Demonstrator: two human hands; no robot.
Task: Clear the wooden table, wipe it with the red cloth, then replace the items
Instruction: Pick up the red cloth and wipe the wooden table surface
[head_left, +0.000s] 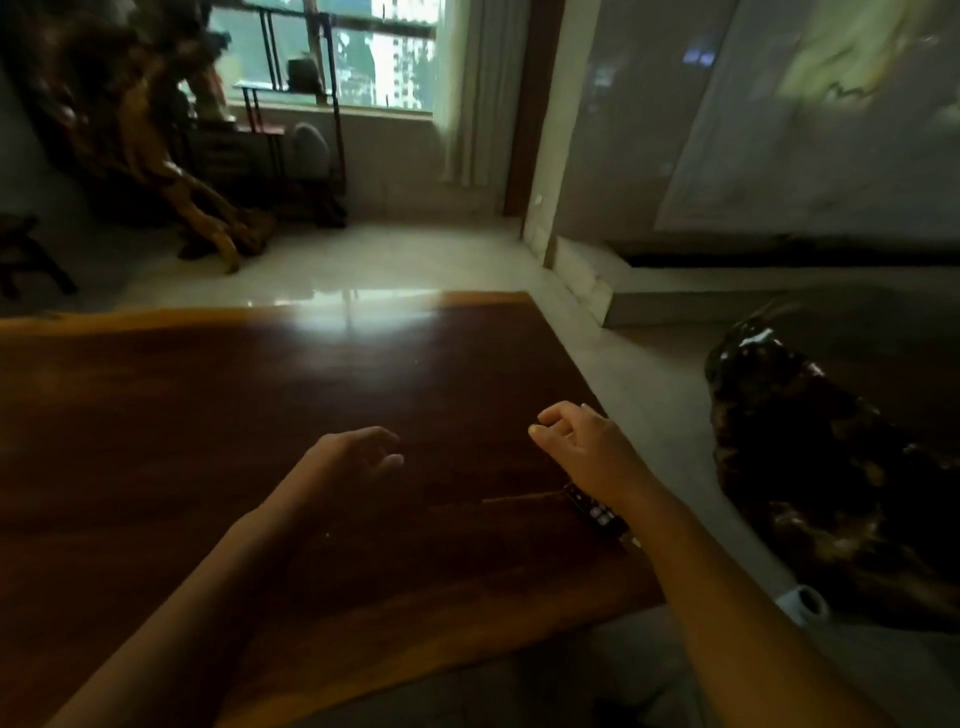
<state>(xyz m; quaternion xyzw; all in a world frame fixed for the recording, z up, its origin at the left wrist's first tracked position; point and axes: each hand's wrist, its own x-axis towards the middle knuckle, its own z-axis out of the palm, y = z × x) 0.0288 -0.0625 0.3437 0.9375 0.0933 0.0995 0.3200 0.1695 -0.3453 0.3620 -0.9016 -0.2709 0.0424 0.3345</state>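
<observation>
The dark polished wooden table (208, 415) fills the lower left and centre of the head view. My left hand (353, 462) hovers over its middle, fingers loosely apart, holding nothing. My right hand (587, 447) is above the table's right edge, fingers curled and apart, with nothing in it. A dark remote control (595, 512) lies on the table near the right edge, partly hidden under my right wrist. No red cloth is in view.
A dark glossy carved root stool (810, 467) stands on the floor right of the table. A small white object (802, 603) lies beside my right forearm. A large wooden root sculpture (156, 156) and a metal rack (291, 130) stand by the window.
</observation>
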